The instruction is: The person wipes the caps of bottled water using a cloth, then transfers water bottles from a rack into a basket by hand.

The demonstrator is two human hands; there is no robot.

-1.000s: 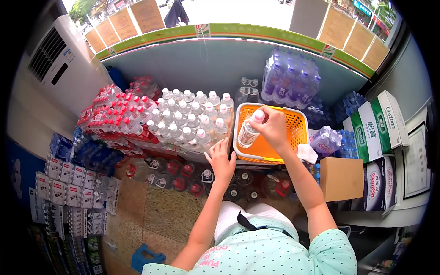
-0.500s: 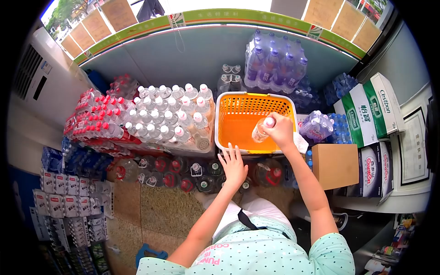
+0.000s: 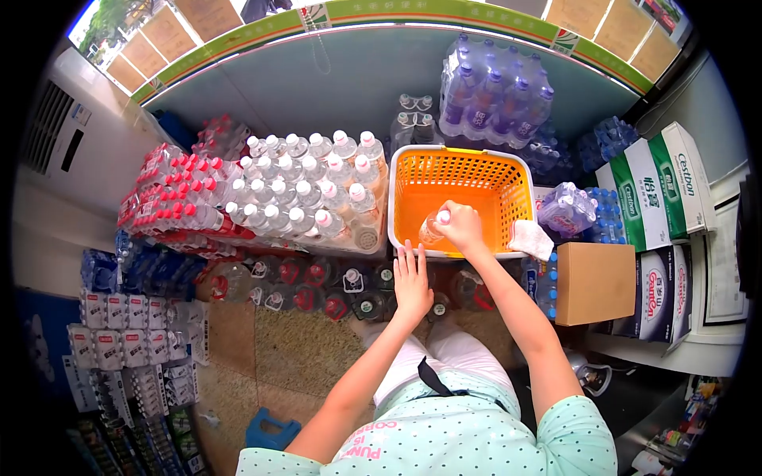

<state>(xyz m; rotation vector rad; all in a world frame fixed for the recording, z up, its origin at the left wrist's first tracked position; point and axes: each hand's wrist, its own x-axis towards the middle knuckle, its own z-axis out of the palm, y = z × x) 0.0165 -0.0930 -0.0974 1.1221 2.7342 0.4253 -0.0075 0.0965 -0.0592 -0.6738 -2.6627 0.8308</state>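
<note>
Right grip point(image 3: 464, 228) pinches a pale-capped clear bottle point(image 3: 429, 232) by its top, body below-left of your grip, within the orange-yellow basket point(image 3: 498, 225). Left grip point(image 3: 413, 285) spread, just nearer you, at its front edge. Brace there; lower gently, keeping the bottle upright

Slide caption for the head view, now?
Right hand holds a bottle by its top over the basket; left hand at the near rim.

Bright daylight enters through the window point(image 3: 119, 22), fisheye edges curving into black.
</note>
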